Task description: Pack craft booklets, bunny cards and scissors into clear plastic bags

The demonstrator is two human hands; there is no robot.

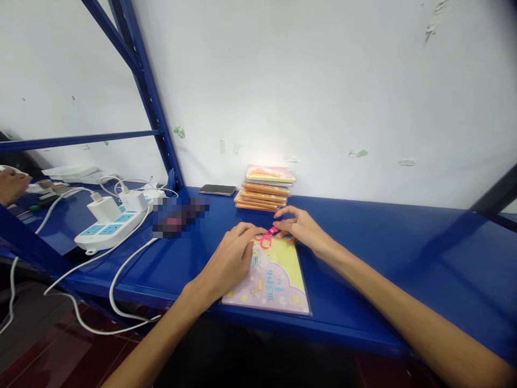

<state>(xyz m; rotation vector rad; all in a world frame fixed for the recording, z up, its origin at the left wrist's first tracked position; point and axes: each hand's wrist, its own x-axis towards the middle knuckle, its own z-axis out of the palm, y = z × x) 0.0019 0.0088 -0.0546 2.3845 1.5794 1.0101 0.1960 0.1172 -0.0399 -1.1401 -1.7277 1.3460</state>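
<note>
Small pink scissors (266, 236) with loop handles lie on a pastel yellow and lilac packet in a clear sleeve (278, 280). The packet has a cartoon rabbit printed on it. My right hand (301, 229) pinches the upper end of the scissors between its fingertips. My left hand (228, 261) rests over the packet's top left corner, its fingertips next to the scissor loops. Part of the scissors is hidden by my fingers. Behind my hands stands a stack of orange and yellow packets (266, 188).
The blue metal shelf (375, 253) carries a black phone (217, 189), a pixelated object (180, 216), and a white power strip (109, 229) with chargers and trailing cables. Another person's hand (12, 186) shows at the far left. A white wall rises behind.
</note>
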